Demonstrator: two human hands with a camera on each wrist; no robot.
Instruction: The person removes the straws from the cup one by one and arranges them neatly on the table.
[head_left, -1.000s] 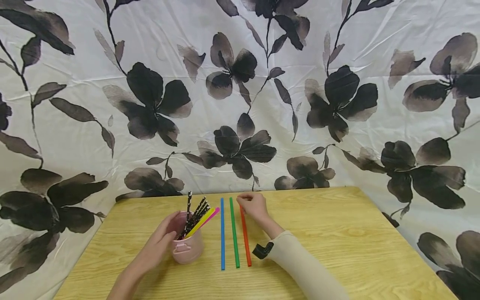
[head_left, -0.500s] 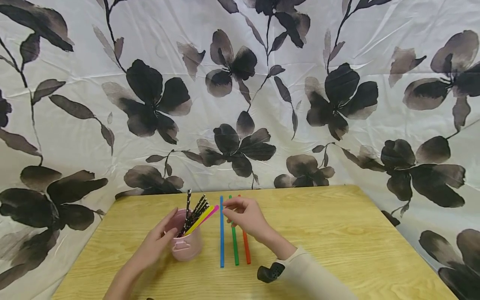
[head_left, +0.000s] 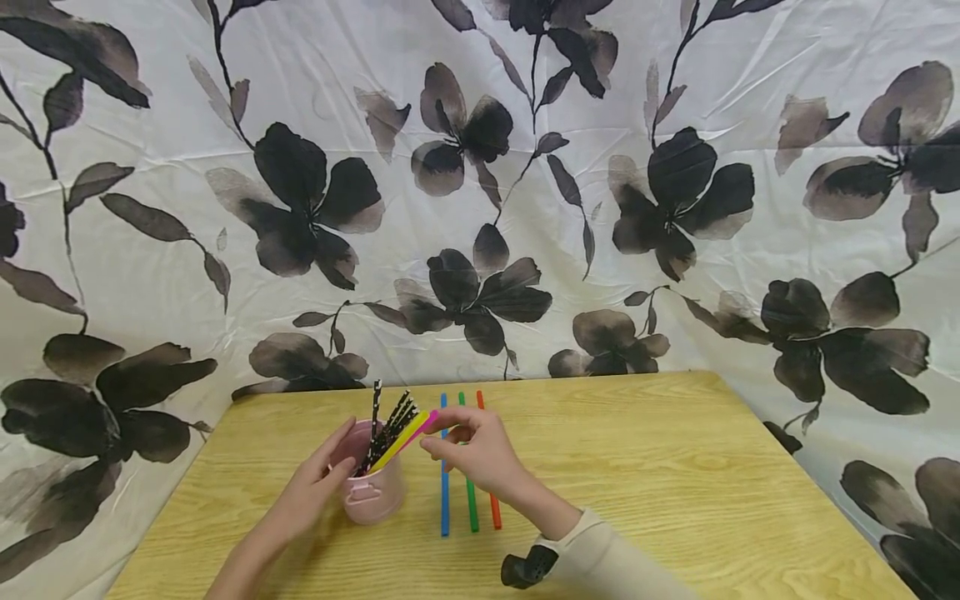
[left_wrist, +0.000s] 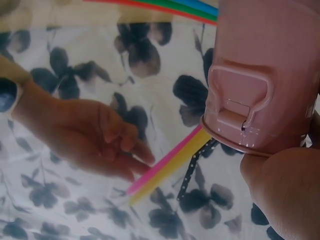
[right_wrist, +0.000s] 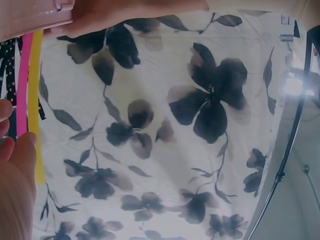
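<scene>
Inside cup (head_left: 375, 504), magenta straw (right_wrist: 23, 82) slants up rightward.

The site is an indoor, makeshift workstation; the building type cannot be determined. A wood-grain surface (head_left: 637, 475) stands before a creased, floral-print cloth (head_left: 577, 275) hung as a backdrop. A dark pole (right_wrist: 290, 144) and bright light (right_wrist: 294, 86) appear beyond the cloth's edge.
</scene>
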